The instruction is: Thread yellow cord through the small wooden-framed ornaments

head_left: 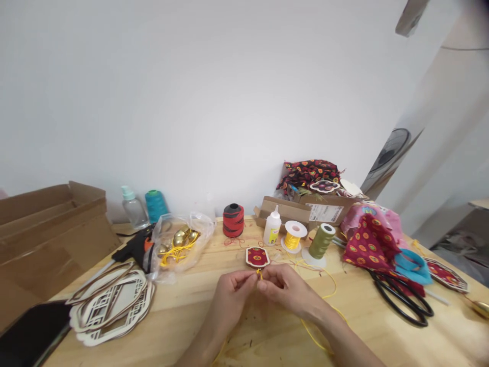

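Both hands meet above the table's middle, fingers pinched on a thin yellow cord (260, 274). My left hand (234, 289) grips it from the left, thumb against forefinger. My right hand (286, 288) closes on it from the other side, close to the left fingertips. Where the fingers meet, the cord forms a small knot or loop at the lower edge of a fabric-covered ornament (257, 257), dark red with a pale scalloped rim. More of the cord trails under my right wrist and curves across the table on the right. The fingertips partly hide the knot.
Behind the hands stand red thread (233, 221), a glue bottle (272, 228), a yellow cord spool (293, 236) and olive thread (322, 241). Left are a bag of bells (183, 242), glue gun (133, 250) and wooden frames (112, 306). Right lie scissors (401, 300) and red fabric (370, 242).
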Tool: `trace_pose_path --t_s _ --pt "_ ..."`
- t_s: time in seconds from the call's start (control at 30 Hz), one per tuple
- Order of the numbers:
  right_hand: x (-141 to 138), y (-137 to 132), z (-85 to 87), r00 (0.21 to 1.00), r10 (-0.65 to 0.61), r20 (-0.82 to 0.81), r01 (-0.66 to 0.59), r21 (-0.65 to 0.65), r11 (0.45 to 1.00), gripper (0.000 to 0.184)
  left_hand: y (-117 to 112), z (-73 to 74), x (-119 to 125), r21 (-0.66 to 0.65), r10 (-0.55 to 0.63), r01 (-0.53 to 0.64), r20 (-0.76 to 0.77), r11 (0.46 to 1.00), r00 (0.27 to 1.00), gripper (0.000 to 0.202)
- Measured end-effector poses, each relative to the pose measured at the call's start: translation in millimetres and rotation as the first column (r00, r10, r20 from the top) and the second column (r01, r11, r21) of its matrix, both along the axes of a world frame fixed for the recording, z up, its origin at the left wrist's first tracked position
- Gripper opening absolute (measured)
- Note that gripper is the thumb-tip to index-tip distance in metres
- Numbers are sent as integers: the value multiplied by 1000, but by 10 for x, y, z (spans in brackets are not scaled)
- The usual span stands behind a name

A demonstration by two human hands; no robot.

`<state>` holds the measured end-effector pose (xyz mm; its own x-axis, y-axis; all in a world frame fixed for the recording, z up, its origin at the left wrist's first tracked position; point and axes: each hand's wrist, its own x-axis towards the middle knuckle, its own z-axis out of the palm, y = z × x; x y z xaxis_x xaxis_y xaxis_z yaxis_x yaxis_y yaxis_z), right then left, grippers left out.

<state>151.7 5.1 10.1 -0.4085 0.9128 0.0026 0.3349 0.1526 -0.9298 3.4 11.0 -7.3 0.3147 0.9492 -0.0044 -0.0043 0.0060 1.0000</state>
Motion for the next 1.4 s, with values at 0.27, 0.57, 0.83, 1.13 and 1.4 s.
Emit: trace_pose_path --t_s 0.27,0.57,0.83,1.13,1.4 --pt "24 50 -9 965 -204 166 146 306 941 30 -43 1 34 44 -39 40 -23 998 999 24" --pt "18 5 -30 915 -174 365 63 296 953 30 -28 5 28 65 -3 7 -64 998 998 25" --pt "50 42 32 928 -224 297 13 576 817 23 -22 -14 39 85 -9 20 -122 996 993 28" --pt "-50 94 -139 960 -235 150 122 533 837 27 -48 -53 17 150 0 42 -265 988 964 32" --pt "-81 139 -193 961 -275 25 249 350 903 25 -48 -1 37 89 -31 48 -185 995 982 30"
